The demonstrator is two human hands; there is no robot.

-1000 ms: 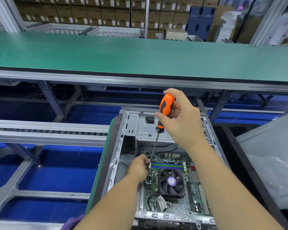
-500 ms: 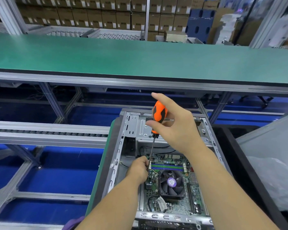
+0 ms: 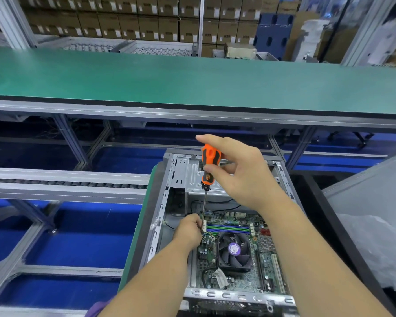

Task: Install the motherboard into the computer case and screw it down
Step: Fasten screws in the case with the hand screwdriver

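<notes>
An open grey computer case (image 3: 176,177) lies below me with the green motherboard (image 3: 268,266) and its black fan (image 3: 234,250) inside. My right hand (image 3: 245,177) pinches the orange-and-black handle of a screwdriver (image 3: 209,165), held nearly upright above the board's far left corner. The forefinger stretches out over the handle's top. My left hand (image 3: 189,229) curls around the lower end of the shaft at that corner. The tip and any screw are hidden behind its fingers.
A long green workbench (image 3: 192,83) spans the view beyond the case. A roller conveyor rail (image 3: 66,181) runs at left over a blue floor. Grey-white plastic sheeting (image 3: 375,225) lies at right. Stacked cardboard boxes (image 3: 124,21) fill the background.
My right hand has shifted its fingers on the handle, from a fuller grip to a pinch with the forefinger stretched out, and the screwdriver stands more upright. The left hand stays at the shaft's lower end.
</notes>
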